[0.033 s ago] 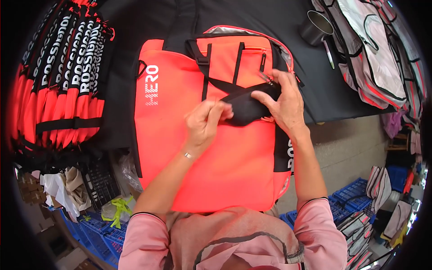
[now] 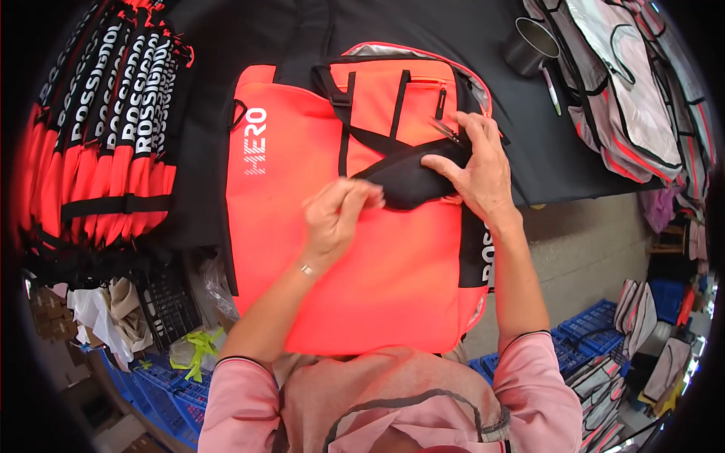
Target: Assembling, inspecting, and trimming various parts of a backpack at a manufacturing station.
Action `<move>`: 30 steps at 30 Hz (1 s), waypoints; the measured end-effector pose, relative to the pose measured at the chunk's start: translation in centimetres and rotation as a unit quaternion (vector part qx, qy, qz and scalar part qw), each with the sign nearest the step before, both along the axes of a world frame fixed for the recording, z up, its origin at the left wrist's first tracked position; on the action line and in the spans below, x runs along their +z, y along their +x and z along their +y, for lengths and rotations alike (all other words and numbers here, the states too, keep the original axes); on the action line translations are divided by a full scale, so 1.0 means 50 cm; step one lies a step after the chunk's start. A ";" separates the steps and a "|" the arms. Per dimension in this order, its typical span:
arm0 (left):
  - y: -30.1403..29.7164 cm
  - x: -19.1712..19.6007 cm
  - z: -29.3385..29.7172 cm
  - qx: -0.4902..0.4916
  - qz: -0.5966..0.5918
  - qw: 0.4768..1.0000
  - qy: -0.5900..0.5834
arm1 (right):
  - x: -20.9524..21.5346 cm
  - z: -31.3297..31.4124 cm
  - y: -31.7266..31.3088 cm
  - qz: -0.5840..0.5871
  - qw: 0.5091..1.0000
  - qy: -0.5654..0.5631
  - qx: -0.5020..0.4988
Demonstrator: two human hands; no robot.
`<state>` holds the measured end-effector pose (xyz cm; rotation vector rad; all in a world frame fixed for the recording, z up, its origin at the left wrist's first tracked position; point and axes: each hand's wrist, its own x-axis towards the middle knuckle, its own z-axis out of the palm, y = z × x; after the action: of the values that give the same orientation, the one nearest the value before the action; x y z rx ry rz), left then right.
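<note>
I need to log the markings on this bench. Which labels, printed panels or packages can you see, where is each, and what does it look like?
Orange bag: mid-table under both hands, rectangular, white lettering at its upper left.
Side panel: black strip on the bag's right edge, white lettering.
Stack of bags: left of table, orange and black, repeated white lettering.
No screens or signs in view.

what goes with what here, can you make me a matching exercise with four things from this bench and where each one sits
Things:
1. orange bag
2. black pad
3. metal cup
4. stack of bags

Places:
a. far right of the black table
b. between both hands
c. flat in front of the person
d. left edge of the table

Pairs: 1-c, 2-b, 3-a, 4-d
</note>
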<state>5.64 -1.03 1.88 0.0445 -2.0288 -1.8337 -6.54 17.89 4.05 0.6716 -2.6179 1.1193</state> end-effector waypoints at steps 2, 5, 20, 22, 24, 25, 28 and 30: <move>0.086 0.026 -0.049 0.016 -0.065 0.987 -0.148 | 0.009 0.018 -0.008 0.028 0.999 -0.013 0.034; 0.226 0.036 -0.132 0.118 -0.121 0.967 -0.188 | 0.015 0.045 -0.025 -0.114 0.991 -0.003 0.067; 0.098 0.132 -0.066 0.095 0.002 0.911 -0.402 | 0.054 0.089 -0.005 -0.235 0.970 -0.060 0.006; 0.001 0.111 -0.025 0.033 0.028 0.927 -0.373 | 0.056 0.092 -0.003 -0.228 0.970 -0.083 0.007; -0.060 0.087 -0.029 -0.066 -0.105 0.947 -0.295 | 0.054 0.096 0.003 -0.246 0.963 -0.113 -0.004; -0.079 0.080 -0.028 -0.163 -0.238 0.934 -0.212 | 0.046 0.099 0.003 -0.244 0.963 -0.112 -0.010; -0.092 0.064 -0.032 -0.168 -0.224 0.952 -0.127 | 0.047 0.077 0.023 0.021 0.994 -0.104 -0.037; -0.096 0.054 -0.028 -0.173 -0.227 0.955 -0.085 | 0.048 0.068 0.042 0.041 0.994 -0.094 -0.031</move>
<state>0.84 -2.44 4.59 0.0709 -2.6517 -1.9816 -4.46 21.29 6.47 0.5802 -2.4094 1.2723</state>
